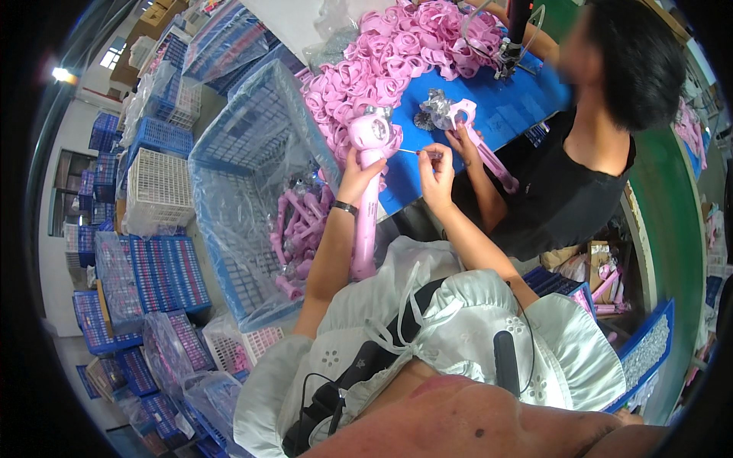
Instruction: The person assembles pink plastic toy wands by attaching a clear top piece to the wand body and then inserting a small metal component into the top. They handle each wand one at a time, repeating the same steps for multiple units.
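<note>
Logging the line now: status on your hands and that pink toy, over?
Left hand grips pink toy handle, head up. Right hand pinches thin tool, tip at toy head. Co-worker's hand close beside on blue table.

A blue table (pixel 510 107) holds the things; a big heap of pink plastic rings (pixel 397 53) lies on its far side; a shiny silver piece (pixel 434 109) lies near the middle; beside it rests a pink toy part (pixel 463 114).

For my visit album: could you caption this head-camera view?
Left hand steadies a pink toy wand; right hand works a thin tool.
</note>
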{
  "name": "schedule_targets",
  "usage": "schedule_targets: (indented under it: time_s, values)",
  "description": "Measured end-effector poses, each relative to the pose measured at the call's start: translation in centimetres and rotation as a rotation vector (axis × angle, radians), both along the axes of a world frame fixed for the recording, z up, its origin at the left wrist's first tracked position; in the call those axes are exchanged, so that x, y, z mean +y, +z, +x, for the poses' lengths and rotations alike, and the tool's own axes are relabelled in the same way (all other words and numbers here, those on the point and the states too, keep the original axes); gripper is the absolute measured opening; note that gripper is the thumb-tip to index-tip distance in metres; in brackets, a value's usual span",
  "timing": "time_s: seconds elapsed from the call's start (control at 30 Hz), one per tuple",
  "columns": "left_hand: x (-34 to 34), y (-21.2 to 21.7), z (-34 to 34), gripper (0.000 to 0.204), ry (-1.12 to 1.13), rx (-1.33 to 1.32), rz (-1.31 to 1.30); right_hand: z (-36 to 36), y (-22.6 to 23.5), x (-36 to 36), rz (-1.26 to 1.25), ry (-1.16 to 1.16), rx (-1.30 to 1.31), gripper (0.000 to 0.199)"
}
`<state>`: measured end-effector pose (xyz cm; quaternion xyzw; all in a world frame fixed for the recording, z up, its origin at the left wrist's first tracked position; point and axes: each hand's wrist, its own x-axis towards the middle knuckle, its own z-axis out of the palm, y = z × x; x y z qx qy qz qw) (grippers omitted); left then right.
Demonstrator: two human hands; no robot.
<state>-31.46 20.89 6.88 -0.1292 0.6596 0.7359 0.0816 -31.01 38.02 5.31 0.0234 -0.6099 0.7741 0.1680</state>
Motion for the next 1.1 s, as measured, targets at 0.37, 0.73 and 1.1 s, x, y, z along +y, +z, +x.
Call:
schedule_targets:
  time_s: [0.37,0.73,1.1]
  values:
    - [0.7,-0.5,0.8,0.082,0.032,0.094,-0.199,-0.4,2.9,0.3,-0.012,0.211,0.127,0.017]
    - [0.7,-0.7,2.5,0.092,0.035,0.309,-0.716,-0.2,5.6,-0.5,0.534,0.310,0.231,0.013]
    - [-5.5,0.8,13.8,0.073,0.395,-0.053,-0.069,3.5,-8.1,0.6,0.071,0.235,-0.687,0.020]
